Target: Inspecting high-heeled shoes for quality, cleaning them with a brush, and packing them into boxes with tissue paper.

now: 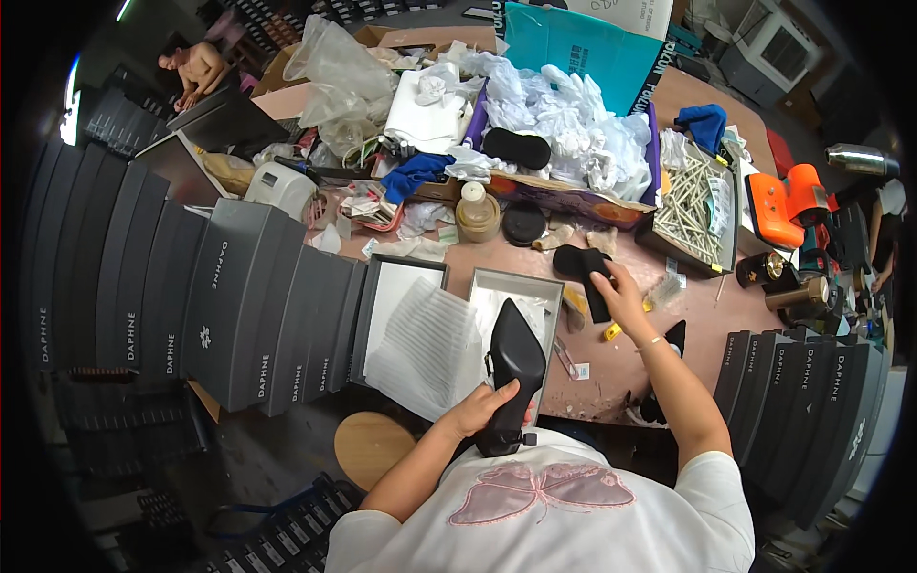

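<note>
My left hand (pixel 485 409) is closed around a black pointed-toe shoe (pixel 516 353). The shoe stands toe away from me, close to my body, with its thumb-gripped rear end low; a strap shows on its left side. Ahead and to the right, my right hand (pixel 623 296) grips a flat, oblong black piece (pixel 593 298) whose kind I cannot make out. Its far end meets or overlaps another rounded black thing (pixel 573 260) on the table. Beside the shoe lies an open grey shoebox (pixel 552 286) with white paper, and its neighbour holds ribbed translucent wrapping (pixel 420 339).
Grey shoeboxes (pixel 224 306) stand stacked at left, with more (pixel 802 411) at right. Farther back are a purple box of white crumpled paper (pixel 573 119), a tray of pale sticks (pixel 690 210), a bottle (pixel 476 215) and an orange tool (pixel 774 210). A round stool (pixel 373 449) stands lower left.
</note>
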Demonstrator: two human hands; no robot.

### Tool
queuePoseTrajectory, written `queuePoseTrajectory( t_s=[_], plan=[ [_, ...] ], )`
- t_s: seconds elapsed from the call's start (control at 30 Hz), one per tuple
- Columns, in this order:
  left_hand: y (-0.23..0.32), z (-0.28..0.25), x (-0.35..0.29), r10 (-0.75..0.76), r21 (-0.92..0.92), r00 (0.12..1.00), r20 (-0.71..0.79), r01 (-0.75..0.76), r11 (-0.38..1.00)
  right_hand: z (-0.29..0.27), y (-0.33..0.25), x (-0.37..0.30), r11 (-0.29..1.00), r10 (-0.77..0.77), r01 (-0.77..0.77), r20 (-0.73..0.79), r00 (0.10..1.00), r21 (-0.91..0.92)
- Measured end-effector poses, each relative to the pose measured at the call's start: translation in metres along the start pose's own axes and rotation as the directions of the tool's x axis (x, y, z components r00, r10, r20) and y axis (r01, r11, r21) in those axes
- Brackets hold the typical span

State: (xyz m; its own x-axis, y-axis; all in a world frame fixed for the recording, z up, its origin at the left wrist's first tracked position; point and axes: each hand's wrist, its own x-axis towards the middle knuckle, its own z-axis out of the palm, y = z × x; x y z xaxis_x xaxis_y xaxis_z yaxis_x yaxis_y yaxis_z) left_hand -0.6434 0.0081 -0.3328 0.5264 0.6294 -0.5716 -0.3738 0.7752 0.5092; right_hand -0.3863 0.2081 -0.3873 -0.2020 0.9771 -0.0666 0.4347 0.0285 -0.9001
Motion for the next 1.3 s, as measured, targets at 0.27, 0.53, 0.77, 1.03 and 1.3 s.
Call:
queuePoseTrajectory(
  t_s=[0.27,0.53,0.77,1.03,1.3],
  plan=[
    [0.031,-0.019,-0.015,0.23,0.125,0.973,0.015,-0.23,0.965,0.097,-0.022,0.118,0.617,-0.494,0.451,0.128,0.86,-0.645],
    [0.044,-0.055,-0.044,0.119,0.18,0.991,0.068,-0.129,0.975,0.089,-0.131,0.01,0.883,-0.45,0.468,0.231,0.862,-0.026],
    [0.049,-0.026,-0.053,-0.038,0.317,0.969,0.243,-0.042,0.948,0.054,-0.104,-0.043,0.743,-0.379,0.494,0.324,0.866,-0.451],
    [0.052,-0.015,-0.035,-0.232,0.541,0.96,0.156,0.114,0.833,0.04,-0.107,-0.078,0.78,-0.353,0.415,0.218,0.91,-0.469],
    [0.076,-0.12,-0.036,0.175,0.713,0.916,-0.36,0.149,0.685,-0.135,-0.026,-0.198,0.841,0.087,-0.424,-0.69,0.718,-0.336]
  ],
)
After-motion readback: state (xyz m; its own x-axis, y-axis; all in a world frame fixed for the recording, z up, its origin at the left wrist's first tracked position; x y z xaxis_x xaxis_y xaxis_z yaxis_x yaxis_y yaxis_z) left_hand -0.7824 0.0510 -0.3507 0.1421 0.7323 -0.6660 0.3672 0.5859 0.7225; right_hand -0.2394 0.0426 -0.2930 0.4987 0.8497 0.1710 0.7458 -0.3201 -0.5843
